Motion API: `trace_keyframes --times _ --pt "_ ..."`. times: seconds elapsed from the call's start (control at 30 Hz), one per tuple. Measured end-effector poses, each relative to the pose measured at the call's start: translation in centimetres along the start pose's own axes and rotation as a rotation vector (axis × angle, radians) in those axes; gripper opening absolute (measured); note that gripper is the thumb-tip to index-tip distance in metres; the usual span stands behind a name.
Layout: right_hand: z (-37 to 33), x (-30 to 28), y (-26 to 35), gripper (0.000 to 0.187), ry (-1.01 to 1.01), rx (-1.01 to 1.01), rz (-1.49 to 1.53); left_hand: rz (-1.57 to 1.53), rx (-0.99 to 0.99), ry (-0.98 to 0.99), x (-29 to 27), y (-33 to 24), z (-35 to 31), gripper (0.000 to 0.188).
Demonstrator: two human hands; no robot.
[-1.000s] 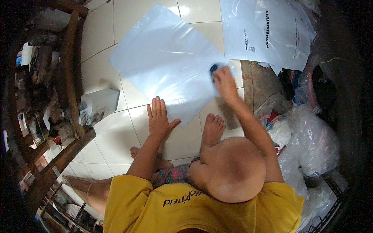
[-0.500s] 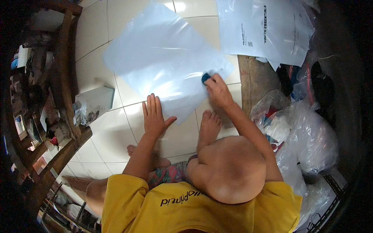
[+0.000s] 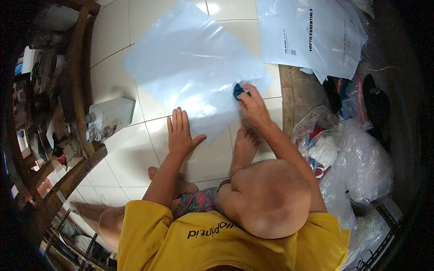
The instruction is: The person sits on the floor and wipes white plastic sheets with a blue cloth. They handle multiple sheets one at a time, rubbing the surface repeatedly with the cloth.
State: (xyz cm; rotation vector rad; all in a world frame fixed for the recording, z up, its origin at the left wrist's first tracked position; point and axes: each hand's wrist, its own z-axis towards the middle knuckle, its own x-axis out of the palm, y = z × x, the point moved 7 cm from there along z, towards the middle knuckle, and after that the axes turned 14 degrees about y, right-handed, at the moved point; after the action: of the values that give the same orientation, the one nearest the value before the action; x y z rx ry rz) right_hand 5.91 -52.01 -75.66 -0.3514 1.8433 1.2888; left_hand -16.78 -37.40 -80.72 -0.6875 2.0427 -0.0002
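A pale, glossy plastic sheet or bag (image 3: 194,58) lies flat and slanted on the floor in front of me. My left hand (image 3: 181,133) is flat with fingers stretched, its fingertips on the sheet's near left edge. My right hand (image 3: 254,107) is closed round a crumpled dark blue cloth (image 3: 238,91), held against the sheet near its right corner. Part of the cloth is hidden by the fingers.
Printed white plastic bags (image 3: 307,36) lie at the far right, beside a brown board (image 3: 296,92). Clear plastic bags (image 3: 361,158) with contents crowd the right. A stained, pale container (image 3: 110,118) stands left, near a wooden frame (image 3: 79,81). The floor (image 3: 122,162) is tiled.
The right hand and cloth have shifted very slightly left on the sheet. My left hand stays in place on the sheet's edge. The whole view has moved a little.
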Motion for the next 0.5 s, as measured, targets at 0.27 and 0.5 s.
trace_keyframes --times 0.27,0.5 --pt "3.4 -2.0 -6.4 0.02 -0.053 0.131 -0.101 -0.05 -0.019 0.01 0.1 0.2 -0.5 0.12" --pt "2.5 -5.2 -3.3 0.02 -0.232 0.057 -0.009 -0.076 0.032 -0.014 -0.2 0.5 -0.8 0.123"
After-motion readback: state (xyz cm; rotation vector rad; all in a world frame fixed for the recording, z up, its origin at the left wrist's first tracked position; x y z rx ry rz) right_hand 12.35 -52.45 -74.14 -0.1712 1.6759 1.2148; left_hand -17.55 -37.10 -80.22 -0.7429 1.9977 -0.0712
